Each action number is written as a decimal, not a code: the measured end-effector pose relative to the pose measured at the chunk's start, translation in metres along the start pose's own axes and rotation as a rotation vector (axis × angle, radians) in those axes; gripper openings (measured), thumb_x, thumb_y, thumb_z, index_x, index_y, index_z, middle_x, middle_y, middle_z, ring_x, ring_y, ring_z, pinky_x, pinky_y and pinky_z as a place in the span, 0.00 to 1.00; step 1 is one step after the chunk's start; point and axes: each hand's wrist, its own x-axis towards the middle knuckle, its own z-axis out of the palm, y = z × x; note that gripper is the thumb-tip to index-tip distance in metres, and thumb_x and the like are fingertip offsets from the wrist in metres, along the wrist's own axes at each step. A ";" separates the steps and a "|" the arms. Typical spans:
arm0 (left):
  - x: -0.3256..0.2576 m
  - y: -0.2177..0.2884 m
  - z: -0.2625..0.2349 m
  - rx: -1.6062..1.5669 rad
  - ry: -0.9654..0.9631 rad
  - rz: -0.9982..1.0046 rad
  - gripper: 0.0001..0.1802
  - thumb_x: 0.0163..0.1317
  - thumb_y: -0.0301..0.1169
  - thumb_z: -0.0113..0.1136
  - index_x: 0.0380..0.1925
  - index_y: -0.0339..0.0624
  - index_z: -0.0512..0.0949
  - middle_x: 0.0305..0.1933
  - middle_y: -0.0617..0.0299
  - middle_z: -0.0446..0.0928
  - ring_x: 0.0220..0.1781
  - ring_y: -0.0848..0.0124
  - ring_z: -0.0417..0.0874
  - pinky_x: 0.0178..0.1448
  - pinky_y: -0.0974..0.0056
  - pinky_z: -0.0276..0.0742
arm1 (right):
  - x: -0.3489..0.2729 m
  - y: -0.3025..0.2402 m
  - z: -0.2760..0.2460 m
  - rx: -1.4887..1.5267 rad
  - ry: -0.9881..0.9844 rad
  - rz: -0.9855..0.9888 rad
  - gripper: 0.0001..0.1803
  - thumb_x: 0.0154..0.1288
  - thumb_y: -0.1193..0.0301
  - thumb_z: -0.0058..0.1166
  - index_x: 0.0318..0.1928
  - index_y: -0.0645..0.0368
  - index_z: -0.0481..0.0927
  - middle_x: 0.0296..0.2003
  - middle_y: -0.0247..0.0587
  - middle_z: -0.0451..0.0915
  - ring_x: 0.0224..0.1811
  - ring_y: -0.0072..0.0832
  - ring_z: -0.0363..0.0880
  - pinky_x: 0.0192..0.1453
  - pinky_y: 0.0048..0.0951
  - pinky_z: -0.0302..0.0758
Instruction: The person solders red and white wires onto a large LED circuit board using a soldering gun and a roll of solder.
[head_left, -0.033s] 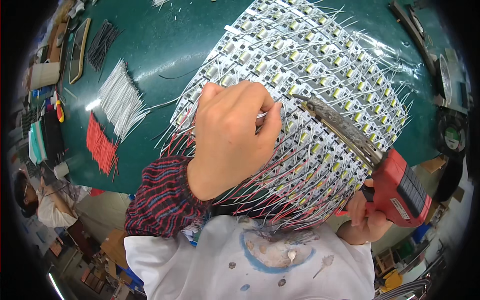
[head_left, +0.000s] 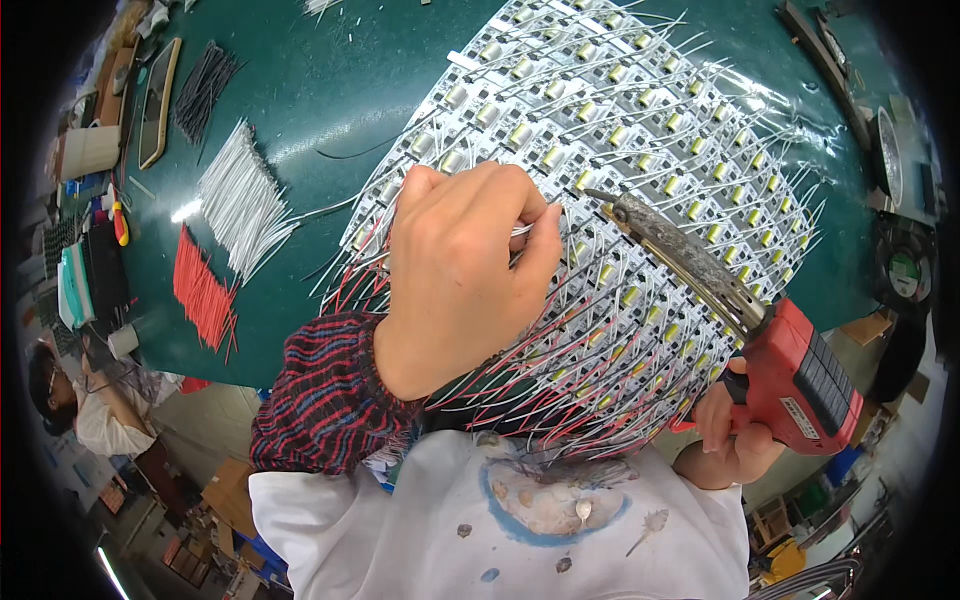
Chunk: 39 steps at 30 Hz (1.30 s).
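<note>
A large white panel of small circuit boards (head_left: 462, 60), dotted with yellowish-green components, lies slanted on the table. White, black and red wires stick out of it in rows. My left hand (head_left: 465, 265), in a striped knitted sleeve, is over the panel's left part. Its thumb and fingers pinch white wires (head_left: 521, 231), mostly hidden by the hand. At the lower right, my right hand (head_left: 735, 435) grips a red and black soldering gun (head_left: 800, 375). The gun's dark tip (head_left: 600, 195) points left, just right of my left fingertips, over the panel; contact cannot be made out.
On the green table (head_left: 300, 90), bundles of white wires (head_left: 240, 200), red wires (head_left: 200, 290) and black wires (head_left: 205, 90) lie at the left. Beyond them are a phone (head_left: 158, 105) and a beige cup (head_left: 90, 152). Another person (head_left: 100, 410) is at the far left.
The panel appears shifted very slightly to the left. Both hands and the soldering gun look unmoved.
</note>
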 end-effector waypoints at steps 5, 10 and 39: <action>-0.001 -0.001 -0.002 0.016 -0.009 0.019 0.09 0.49 0.24 0.62 0.19 0.44 0.70 0.18 0.66 0.71 0.21 0.67 0.72 0.34 0.62 0.57 | -0.008 0.004 -0.006 -0.016 0.015 0.025 0.42 0.60 0.50 0.55 0.56 0.78 0.60 0.11 0.33 0.68 0.09 0.17 0.62 0.12 0.17 0.58; -0.004 0.004 -0.030 0.059 -0.079 -0.042 0.07 0.49 0.26 0.64 0.21 0.42 0.74 0.20 0.62 0.74 0.21 0.65 0.72 0.33 0.62 0.62 | -0.008 0.002 -0.004 -0.057 0.017 -0.032 0.41 0.61 0.48 0.53 0.56 0.77 0.61 0.11 0.33 0.68 0.09 0.17 0.62 0.13 0.18 0.59; -0.004 0.013 0.014 0.112 0.011 0.076 0.09 0.44 0.20 0.64 0.22 0.43 0.73 0.29 0.63 0.76 0.33 0.65 0.73 0.40 0.63 0.61 | -0.013 0.009 -0.020 -0.012 -0.127 0.064 0.40 0.56 0.46 0.57 0.49 0.76 0.64 0.09 0.33 0.67 0.07 0.19 0.63 0.12 0.19 0.58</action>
